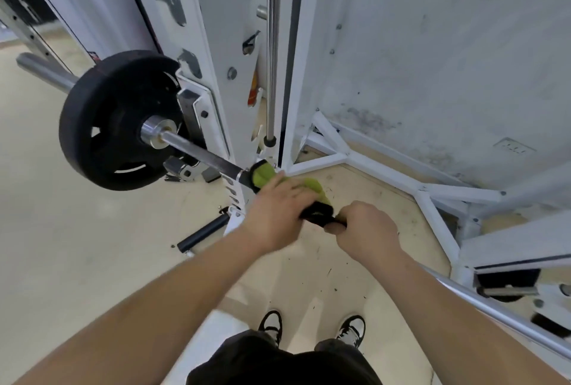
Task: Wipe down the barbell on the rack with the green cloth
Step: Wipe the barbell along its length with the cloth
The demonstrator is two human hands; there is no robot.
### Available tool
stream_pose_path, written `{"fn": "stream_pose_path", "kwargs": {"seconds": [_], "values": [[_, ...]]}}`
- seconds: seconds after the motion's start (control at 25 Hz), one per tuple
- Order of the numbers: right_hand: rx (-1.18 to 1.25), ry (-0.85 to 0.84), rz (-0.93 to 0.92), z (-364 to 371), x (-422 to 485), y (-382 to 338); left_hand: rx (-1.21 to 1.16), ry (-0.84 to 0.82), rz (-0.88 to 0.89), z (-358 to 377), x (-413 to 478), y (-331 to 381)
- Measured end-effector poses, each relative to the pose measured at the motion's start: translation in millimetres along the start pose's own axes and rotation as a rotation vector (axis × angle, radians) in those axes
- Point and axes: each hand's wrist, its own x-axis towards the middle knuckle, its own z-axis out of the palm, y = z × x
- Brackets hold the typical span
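Both left hand and right hand, fingers tight around green cloth on barbell; speckled beige floor, stained wall.

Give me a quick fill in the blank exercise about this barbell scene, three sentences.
1. The left hand holds a cloth whose main colour is ____.
2. The plate on the bar is coloured ____.
3. The rack is painted ____.
Missing words: green; black; white.
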Motion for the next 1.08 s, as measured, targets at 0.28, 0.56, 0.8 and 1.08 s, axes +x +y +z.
{"fn": "stream_pose_path", "kwargs": {"seconds": [0.28,0.56,0.8,1.08], "values": [[-0.009,0.063,-0.015,3,-4,-2,0.000,0.127,-0.316,11,-10,6],[0.058,0.079,0.032,6,-7,1,0.104,0.201,-0.307,-4,-14,-55],[0.141,0.044,0.046,-1,-12,5,0.045,-0.071,-0.211,17,-16,22],[0.189,0.099,-0.003,-5,-38,53,0.066,0.033,-0.381,13,-7,31]]}}
